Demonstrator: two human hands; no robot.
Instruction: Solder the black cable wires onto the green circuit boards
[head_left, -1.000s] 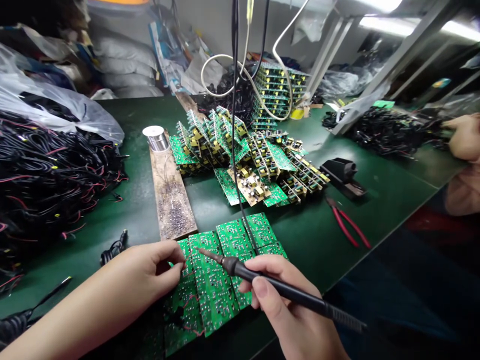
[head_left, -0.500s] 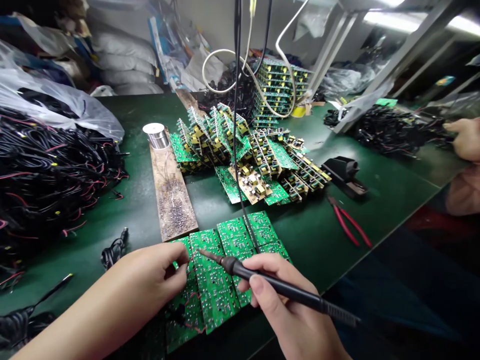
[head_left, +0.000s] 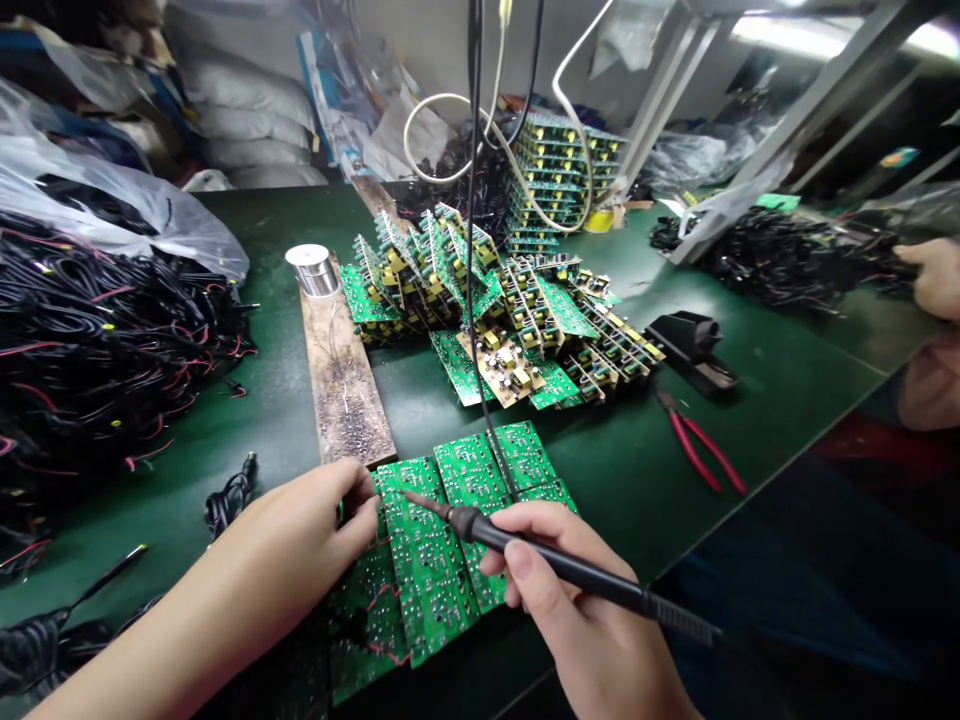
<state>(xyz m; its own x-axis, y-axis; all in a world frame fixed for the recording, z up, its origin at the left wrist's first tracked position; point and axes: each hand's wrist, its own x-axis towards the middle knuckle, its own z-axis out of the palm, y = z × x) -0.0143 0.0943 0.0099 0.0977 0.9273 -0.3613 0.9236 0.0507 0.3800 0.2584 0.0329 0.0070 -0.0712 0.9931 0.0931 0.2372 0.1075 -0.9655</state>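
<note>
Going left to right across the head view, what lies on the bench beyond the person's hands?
Black-and-red wire bundles → solder-spattered wooden board → pile of populated circuit boards → red-handled pliers → co-worker's hand.

Piled circuit boards (head_left: 499, 365) behind laid-out boards (head_left: 427, 570)

The single head-worn camera is looking forward and down from the person's head, with the left hand (head_left: 300, 540), the right hand (head_left: 562, 600) and its soldering iron (head_left: 570, 570) close up along the bottom of the frame. It is facing across the green workbench (head_left: 780, 420), taking in the printed circuit boards (head_left: 427, 560) nearby and the stacked boards (head_left: 562, 170) farther off, while catching another person's hand (head_left: 934, 280) at the right edge.
</note>
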